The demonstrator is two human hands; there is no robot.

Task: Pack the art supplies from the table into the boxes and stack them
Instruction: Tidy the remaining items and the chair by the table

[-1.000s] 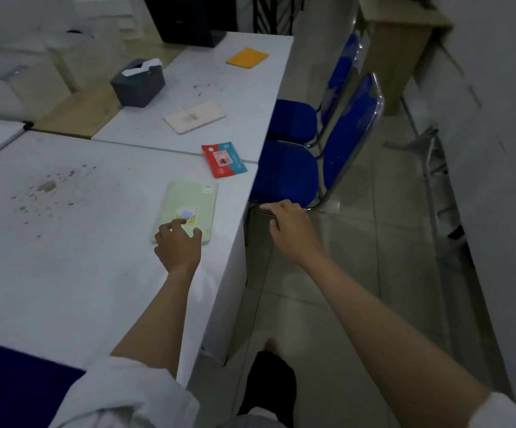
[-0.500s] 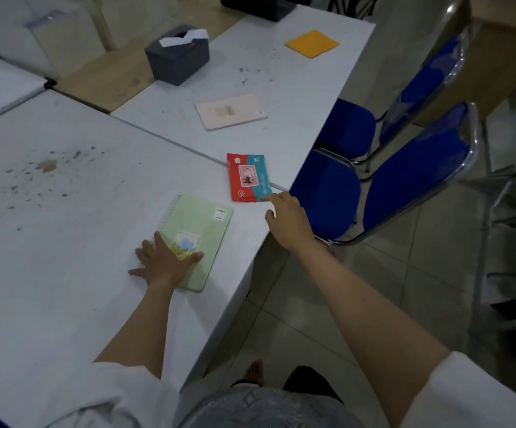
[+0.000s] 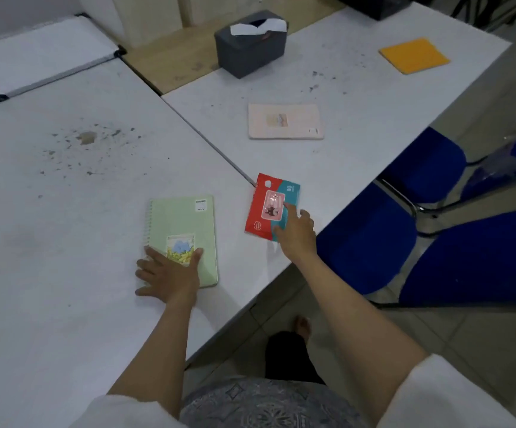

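Note:
A pale green spiral notebook lies near the front edge of the white table. My left hand rests flat on its near end with fingers spread. To its right, a red and teal packet lies across the seam between the two tables. My right hand touches the packet's near right corner with its fingertips. Farther back lie a pink notebook and an orange pad.
A dark grey tissue box stands at the back of the right table. A framed whiteboard lies at the far left. Two blue chairs stand by the table's right edge. Tiled floor shows below.
My right hand left the chair and reached onto the red and teal packet. My left hand spread flat on the green notebook. The view moved closer to the tables.

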